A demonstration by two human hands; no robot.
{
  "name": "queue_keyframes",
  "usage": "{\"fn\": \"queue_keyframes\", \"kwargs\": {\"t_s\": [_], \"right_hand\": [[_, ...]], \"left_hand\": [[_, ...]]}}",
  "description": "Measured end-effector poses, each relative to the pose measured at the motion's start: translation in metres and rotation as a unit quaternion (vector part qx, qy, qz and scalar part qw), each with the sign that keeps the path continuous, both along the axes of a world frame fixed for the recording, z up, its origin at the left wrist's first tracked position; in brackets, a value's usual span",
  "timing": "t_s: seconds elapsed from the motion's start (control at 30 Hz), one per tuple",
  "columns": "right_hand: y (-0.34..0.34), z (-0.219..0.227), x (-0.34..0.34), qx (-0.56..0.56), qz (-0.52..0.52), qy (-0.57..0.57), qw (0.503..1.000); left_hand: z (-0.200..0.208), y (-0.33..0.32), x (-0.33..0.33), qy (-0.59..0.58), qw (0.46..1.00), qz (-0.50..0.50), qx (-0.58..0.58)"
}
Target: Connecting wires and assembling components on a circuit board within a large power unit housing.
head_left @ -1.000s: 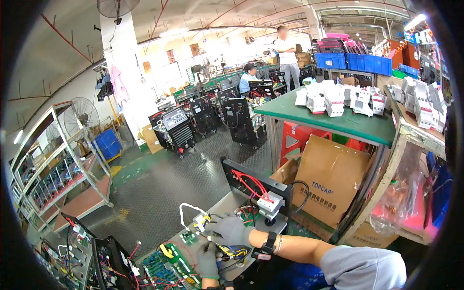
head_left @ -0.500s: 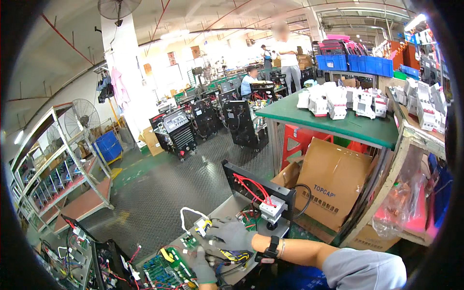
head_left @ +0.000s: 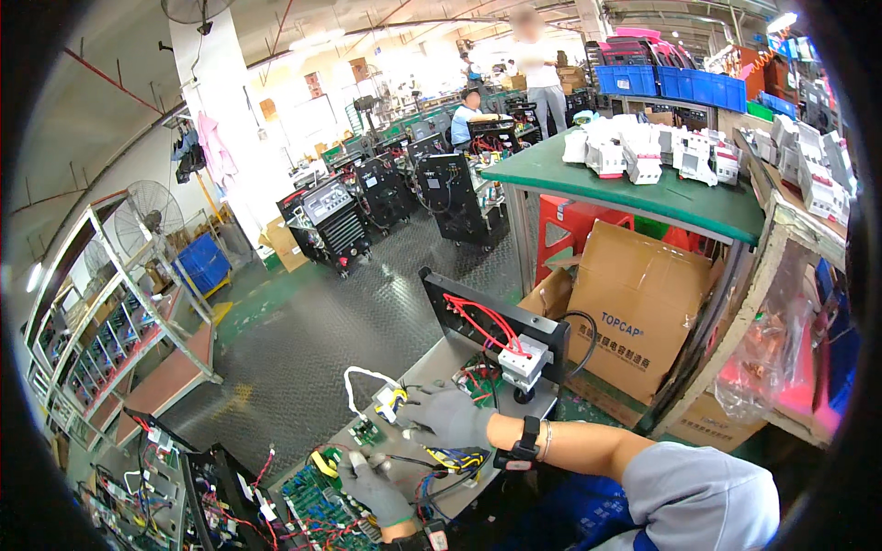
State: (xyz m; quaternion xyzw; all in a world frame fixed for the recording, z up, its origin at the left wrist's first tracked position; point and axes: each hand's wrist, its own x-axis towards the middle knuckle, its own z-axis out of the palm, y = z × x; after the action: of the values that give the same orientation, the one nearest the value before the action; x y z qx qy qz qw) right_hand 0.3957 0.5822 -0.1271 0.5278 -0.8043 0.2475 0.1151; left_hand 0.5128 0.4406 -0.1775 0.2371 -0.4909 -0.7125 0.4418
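Observation:
My right hand (head_left: 450,415), in a grey glove, reaches across a metal panel (head_left: 443,369). Its outstretched fingers lie beside a white-and-yellow component (head_left: 390,402) from which a white cable (head_left: 354,378) loops. Below it, my left hand (head_left: 375,489), also gloved, has its fingers apart over a green circuit board (head_left: 317,505), close to a yellow part (head_left: 324,462) on it. A small green board (head_left: 367,432) lies between the hands and the cable. Under my right wrist is a yellow-and-black item (head_left: 457,460) whose kind I cannot make out.
A black upright plate (head_left: 491,312) with red wires and a grey breaker (head_left: 525,365) stands at the panel's far end. Another open chassis (head_left: 216,500) sits at left. Beyond are a green table (head_left: 634,197) with white breakers, a cardboard box (head_left: 638,317), a rack (head_left: 147,358) and black machines (head_left: 331,225).
My left hand has moved slightly forward and left, nearer the yellow part on the board. My right hand stays beside the white-and-yellow component. The whole view has shifted a little.

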Motion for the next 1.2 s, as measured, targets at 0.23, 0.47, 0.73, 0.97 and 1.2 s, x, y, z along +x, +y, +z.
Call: {"fn": "queue_keyframes", "kwargs": {"t_s": [0.23, 0.47, 0.73, 0.97, 1.2], "right_hand": [[-0.001, -0.004, -0.002, -0.006, -0.008, 0.019, 1.000], [0.000, -0.002, -0.002, 0.002, -0.006, 0.013, 1.000], [0.000, -0.002, -0.001, 0.001, -0.006, 0.015, 1.000], [0.000, -0.001, -0.002, 0.012, -0.009, 0.015, 1.000], [0.001, -0.004, -0.004, -0.008, -0.005, 0.020, 1.000]], "left_hand": [[0.006, 0.003, 0.002, 0.018, 0.999, -0.011, 0.040], [0.007, 0.001, 0.004, -0.007, 0.999, -0.028, 0.031], [0.005, 0.001, 0.003, -0.022, 0.998, -0.048, 0.046], [0.005, 0.004, 0.000, -0.058, 0.997, -0.055, -0.002], [-0.003, 0.000, -0.002, -0.071, 0.995, -0.069, -0.005]]}}
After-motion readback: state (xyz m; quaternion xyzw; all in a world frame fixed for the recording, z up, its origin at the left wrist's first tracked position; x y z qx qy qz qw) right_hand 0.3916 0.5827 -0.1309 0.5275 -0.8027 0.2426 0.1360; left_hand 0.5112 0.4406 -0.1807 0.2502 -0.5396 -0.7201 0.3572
